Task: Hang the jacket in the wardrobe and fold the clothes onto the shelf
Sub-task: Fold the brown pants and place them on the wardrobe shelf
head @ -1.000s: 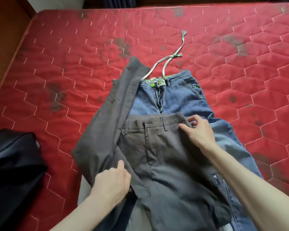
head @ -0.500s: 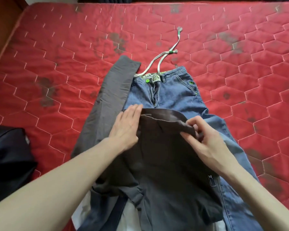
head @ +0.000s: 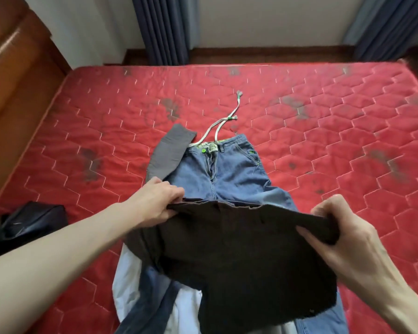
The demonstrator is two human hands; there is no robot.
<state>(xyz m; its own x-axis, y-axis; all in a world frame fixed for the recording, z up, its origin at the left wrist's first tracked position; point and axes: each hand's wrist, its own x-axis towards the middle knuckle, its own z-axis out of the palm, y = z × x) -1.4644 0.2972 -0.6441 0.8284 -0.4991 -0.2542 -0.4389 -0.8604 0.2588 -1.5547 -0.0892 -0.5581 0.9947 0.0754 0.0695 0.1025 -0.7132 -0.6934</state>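
Both hands are lifting a pair of dark trousers [head: 239,249] off a red mattress [head: 323,131]. The left hand [head: 155,201] is pinching one end of the waistband and the right hand [head: 333,227] is gripping the other, so the cloth is hanging stretched between them. One grey leg [head: 171,150] is trailing away beyond the left hand and lying flat on the mattress. Just past both hands, blue jeans [head: 227,169] are lying spread out with a white drawstring [head: 225,121] running further off. Below the hands, pale and dark blue cloth [head: 140,280] is lying under the trousers; what garment it is cannot be told.

The likely risk is drag: the trailing leg seems to be partly resting against the jeans, and a quick lift could pull them, or the cloth underneath, out of place and crease them. A fold started with that leg askew would probably come out lopsided. The left hand's hold looks light, by fingertips only, and the waistband could slip.

Well out from the left forearm, a black bag [head: 27,225] is sitting on the mattress edge; its contents are not showing. No wardrobe, shelf or jacket can be made out.
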